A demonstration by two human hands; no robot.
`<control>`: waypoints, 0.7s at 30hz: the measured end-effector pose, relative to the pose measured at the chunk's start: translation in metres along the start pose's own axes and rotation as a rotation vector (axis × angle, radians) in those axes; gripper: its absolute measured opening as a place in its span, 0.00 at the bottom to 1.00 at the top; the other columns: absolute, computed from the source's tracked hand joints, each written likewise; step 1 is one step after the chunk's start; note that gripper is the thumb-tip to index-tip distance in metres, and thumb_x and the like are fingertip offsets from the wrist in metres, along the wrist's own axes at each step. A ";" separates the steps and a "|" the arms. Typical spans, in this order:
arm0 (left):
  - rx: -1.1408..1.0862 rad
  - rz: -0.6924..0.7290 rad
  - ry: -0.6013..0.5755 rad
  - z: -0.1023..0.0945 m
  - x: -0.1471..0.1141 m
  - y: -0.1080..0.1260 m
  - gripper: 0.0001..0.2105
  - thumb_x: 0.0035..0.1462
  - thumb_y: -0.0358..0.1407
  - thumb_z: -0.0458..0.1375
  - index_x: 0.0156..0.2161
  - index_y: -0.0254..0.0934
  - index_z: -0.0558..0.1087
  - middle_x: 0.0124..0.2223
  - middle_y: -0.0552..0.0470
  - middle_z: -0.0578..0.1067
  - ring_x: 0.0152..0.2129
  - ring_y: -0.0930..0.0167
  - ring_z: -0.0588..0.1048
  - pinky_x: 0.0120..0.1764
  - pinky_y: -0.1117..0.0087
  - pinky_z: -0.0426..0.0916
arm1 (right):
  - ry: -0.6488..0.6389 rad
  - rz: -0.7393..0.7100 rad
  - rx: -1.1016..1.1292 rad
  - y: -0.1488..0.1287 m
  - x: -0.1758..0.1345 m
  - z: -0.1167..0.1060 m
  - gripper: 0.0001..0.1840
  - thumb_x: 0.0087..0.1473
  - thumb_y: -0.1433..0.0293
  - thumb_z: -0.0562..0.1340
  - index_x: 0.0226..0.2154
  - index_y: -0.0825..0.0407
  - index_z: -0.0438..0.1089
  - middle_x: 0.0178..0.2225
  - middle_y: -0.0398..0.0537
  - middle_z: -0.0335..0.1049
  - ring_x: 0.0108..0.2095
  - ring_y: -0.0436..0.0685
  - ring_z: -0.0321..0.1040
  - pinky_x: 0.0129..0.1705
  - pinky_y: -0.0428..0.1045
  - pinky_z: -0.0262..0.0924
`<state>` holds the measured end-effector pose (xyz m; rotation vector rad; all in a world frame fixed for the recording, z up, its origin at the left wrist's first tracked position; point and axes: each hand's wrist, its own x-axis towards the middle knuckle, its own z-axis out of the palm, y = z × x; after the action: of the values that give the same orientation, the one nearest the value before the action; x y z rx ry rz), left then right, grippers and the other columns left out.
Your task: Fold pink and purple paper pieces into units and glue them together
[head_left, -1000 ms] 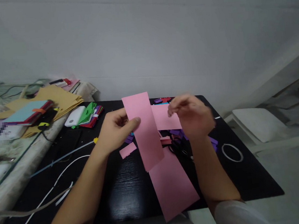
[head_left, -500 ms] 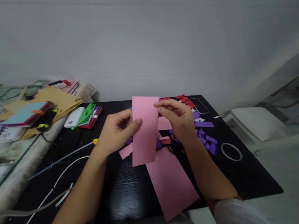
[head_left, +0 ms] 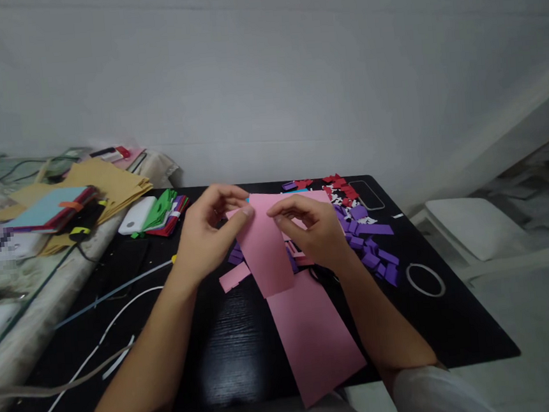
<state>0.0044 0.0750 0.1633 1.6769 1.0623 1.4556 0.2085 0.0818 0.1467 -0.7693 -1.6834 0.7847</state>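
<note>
My left hand [head_left: 210, 237] pinches the upper left edge of a pink sheet of paper [head_left: 267, 258], its thumb on the front face. Across from it, my right hand [head_left: 312, 228] has thumb and fingertips closed at the sheet's upper right side. The sheet tilts, and its lower end overlaps a larger pink sheet [head_left: 317, 340] lying on the black table [head_left: 221, 364]. More pink paper shows behind my right hand; whether it joins the held sheet I cannot tell. Small pink folded pieces [head_left: 235, 277] lie below my left hand.
Purple folded pieces [head_left: 375, 258] and red pieces [head_left: 345, 190] are heaped to the right, near a white ring [head_left: 425, 280]. Bundled coloured paper [head_left: 164, 212], a white cable [head_left: 107, 329] and brown envelopes [head_left: 109, 185] are on the left. A white stool [head_left: 473, 227] stands beyond the table.
The held pink sheet has dropped lower and tilted the other way. My right hand has moved left and down, closer to my left hand. More pink paper shows behind it.
</note>
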 end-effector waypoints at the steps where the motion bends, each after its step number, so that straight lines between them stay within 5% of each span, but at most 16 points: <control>1: 0.022 -0.024 -0.044 0.000 0.000 0.001 0.06 0.58 0.35 0.67 0.39 0.37 0.78 0.35 0.52 0.78 0.31 0.72 0.76 0.37 0.71 0.70 | -0.030 -0.018 -0.021 -0.001 -0.001 0.000 0.07 0.60 0.73 0.64 0.37 0.49 0.79 0.37 0.46 0.82 0.38 0.54 0.78 0.43 0.51 0.73; 10: 0.096 -0.085 -0.207 0.000 -0.001 0.000 0.09 0.61 0.40 0.64 0.35 0.36 0.79 0.32 0.51 0.79 0.28 0.72 0.74 0.32 0.71 0.66 | -0.125 -0.072 -0.142 -0.005 -0.002 0.005 0.09 0.59 0.75 0.62 0.36 0.50 0.78 0.33 0.44 0.82 0.34 0.53 0.77 0.39 0.49 0.69; 21: 0.074 -0.095 0.045 0.002 -0.001 0.002 0.07 0.56 0.38 0.66 0.30 0.37 0.78 0.27 0.55 0.75 0.24 0.73 0.69 0.28 0.72 0.63 | -0.175 -0.026 -0.098 -0.003 -0.002 0.000 0.10 0.54 0.77 0.61 0.32 0.50 0.78 0.30 0.42 0.80 0.31 0.51 0.74 0.35 0.47 0.66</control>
<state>0.0068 0.0738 0.1643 1.6281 1.2172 1.4149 0.2086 0.0786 0.1479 -0.7623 -1.8965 0.7745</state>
